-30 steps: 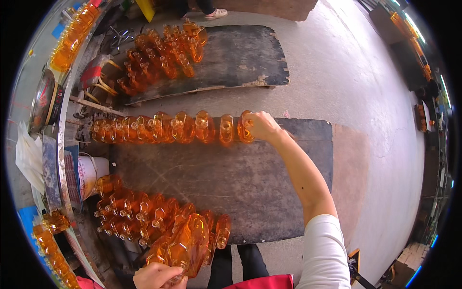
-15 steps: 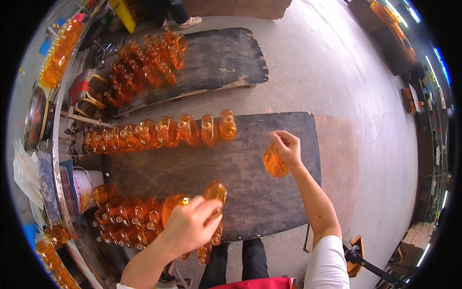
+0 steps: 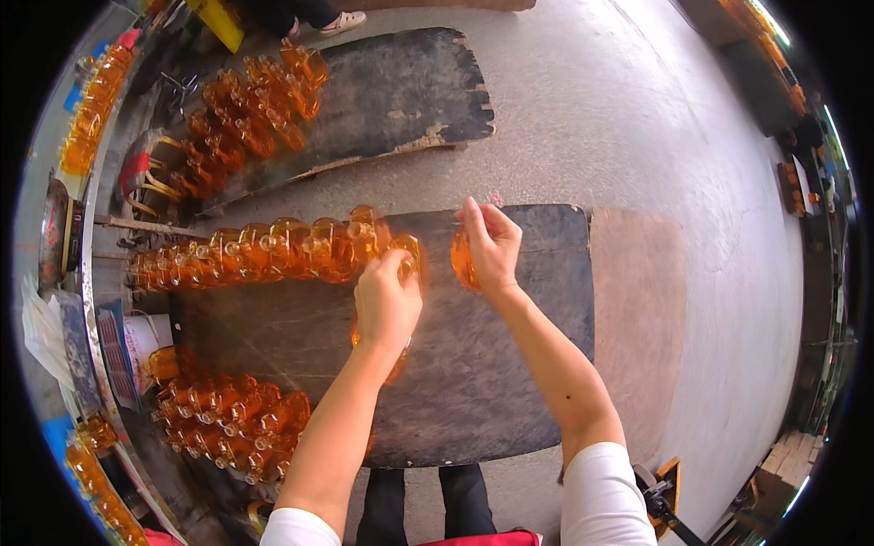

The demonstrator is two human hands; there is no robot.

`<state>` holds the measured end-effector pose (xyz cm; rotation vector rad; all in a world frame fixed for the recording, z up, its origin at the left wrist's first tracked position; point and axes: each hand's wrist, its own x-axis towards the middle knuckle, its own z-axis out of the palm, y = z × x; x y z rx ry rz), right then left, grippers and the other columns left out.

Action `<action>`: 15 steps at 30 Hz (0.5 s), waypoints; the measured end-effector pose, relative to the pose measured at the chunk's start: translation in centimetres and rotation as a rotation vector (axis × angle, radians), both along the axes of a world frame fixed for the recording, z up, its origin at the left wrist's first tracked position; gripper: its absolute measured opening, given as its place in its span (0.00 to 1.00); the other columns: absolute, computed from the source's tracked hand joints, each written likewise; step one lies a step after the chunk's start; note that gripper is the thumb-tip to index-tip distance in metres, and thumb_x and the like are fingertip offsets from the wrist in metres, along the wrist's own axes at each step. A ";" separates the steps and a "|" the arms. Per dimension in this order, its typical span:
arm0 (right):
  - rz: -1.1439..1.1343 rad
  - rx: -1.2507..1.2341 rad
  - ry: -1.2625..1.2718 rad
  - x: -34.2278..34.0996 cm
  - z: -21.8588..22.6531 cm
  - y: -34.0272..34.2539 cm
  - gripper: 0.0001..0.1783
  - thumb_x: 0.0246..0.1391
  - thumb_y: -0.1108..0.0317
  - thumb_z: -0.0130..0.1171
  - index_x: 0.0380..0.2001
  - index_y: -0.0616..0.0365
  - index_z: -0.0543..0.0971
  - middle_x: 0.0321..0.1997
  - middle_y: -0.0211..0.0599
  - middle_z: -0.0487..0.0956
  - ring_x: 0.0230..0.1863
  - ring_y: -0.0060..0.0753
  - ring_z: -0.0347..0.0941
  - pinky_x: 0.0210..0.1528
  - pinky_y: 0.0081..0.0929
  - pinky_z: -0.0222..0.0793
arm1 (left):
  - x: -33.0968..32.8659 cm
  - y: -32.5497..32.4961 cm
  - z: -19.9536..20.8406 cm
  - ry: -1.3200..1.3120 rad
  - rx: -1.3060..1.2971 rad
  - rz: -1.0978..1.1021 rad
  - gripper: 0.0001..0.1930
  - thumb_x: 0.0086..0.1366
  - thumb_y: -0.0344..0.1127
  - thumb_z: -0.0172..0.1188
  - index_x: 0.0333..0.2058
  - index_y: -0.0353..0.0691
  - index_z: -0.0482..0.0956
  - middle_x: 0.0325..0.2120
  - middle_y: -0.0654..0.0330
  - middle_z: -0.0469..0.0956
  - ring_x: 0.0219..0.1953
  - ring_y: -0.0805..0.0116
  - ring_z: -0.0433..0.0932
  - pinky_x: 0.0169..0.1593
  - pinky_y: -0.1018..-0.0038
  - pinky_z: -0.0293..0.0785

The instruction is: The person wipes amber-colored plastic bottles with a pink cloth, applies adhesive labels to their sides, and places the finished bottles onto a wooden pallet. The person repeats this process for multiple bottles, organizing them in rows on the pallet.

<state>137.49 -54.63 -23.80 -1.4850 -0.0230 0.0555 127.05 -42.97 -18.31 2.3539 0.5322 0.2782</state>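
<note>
My right hand (image 3: 492,244) is pinched at the top of a rounded, see-through amber bottle-shaped piece (image 3: 463,264), which hangs above the near dark board (image 3: 482,373). My left hand (image 3: 389,302) is closed at the right end of the far row of like amber pieces (image 3: 284,244). Amber glass shows below the left hand's palm and beside the wrist, partly hidden by the hand and forearm. Another amber piece (image 3: 408,252) stands just past its fingers. Motion blurs the left hand's fingertips.
More amber pieces (image 3: 232,409) are grouped at the board's near left. A second dark board (image 3: 401,91) farther away carries another group (image 3: 250,109). A white bucket (image 3: 146,341) and a stool (image 3: 150,173) stand on the left. Someone's shoe (image 3: 343,23) shows at the top.
My left hand has moved away from me, from the near group to the far row's end. My right hand has moved left with its amber piece, closer to the row. The view has shifted slightly.
</note>
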 end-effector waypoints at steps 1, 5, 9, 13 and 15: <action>0.006 0.004 0.012 0.7 -0.5 0.3 0.14 0.60 0.64 0.60 0.27 0.66 0.81 0.22 0.27 0.79 0.27 0.13 0.68 0.31 0.17 0.65 | 0.9 -0.3 -0.4 0.017 0.008 0.025 0.13 0.51 0.25 0.66 0.38 0.34 0.79 0.31 0.44 0.80 0.33 0.48 0.79 0.39 0.62 0.73; 0.005 -0.008 -0.029 2.6 -1.6 1.7 0.15 0.62 0.63 0.59 0.26 0.63 0.80 0.19 0.18 0.70 0.21 0.09 0.61 0.22 0.13 0.55 | 3.7 -0.9 -1.4 0.063 0.031 0.101 0.13 0.52 0.24 0.64 0.39 0.33 0.79 0.33 0.44 0.80 0.37 0.47 0.79 0.43 0.60 0.73; 0.035 -0.004 0.008 3.8 -2.5 2.5 0.15 0.60 0.62 0.60 0.27 0.64 0.81 0.20 0.25 0.76 0.23 0.11 0.65 0.26 0.16 0.62 | 5.4 -0.8 -2.9 0.075 0.052 0.135 0.13 0.53 0.25 0.63 0.40 0.34 0.79 0.34 0.44 0.80 0.39 0.46 0.79 0.45 0.59 0.73; 0.047 -0.041 -0.012 4.3 -2.9 3.3 0.16 0.59 0.61 0.62 0.27 0.65 0.81 0.20 0.31 0.79 0.23 0.14 0.68 0.27 0.19 0.66 | 6.5 -1.3 -3.9 0.135 0.059 0.184 0.14 0.53 0.25 0.62 0.41 0.35 0.79 0.36 0.45 0.80 0.40 0.46 0.78 0.47 0.59 0.73; 0.142 -0.145 -0.034 4.1 -2.3 3.4 0.16 0.58 0.61 0.62 0.28 0.66 0.81 0.20 0.34 0.80 0.23 0.15 0.69 0.27 0.20 0.67 | 7.0 -1.2 -3.8 0.129 0.067 0.171 0.16 0.53 0.25 0.62 0.43 0.35 0.79 0.36 0.45 0.80 0.40 0.46 0.79 0.46 0.59 0.74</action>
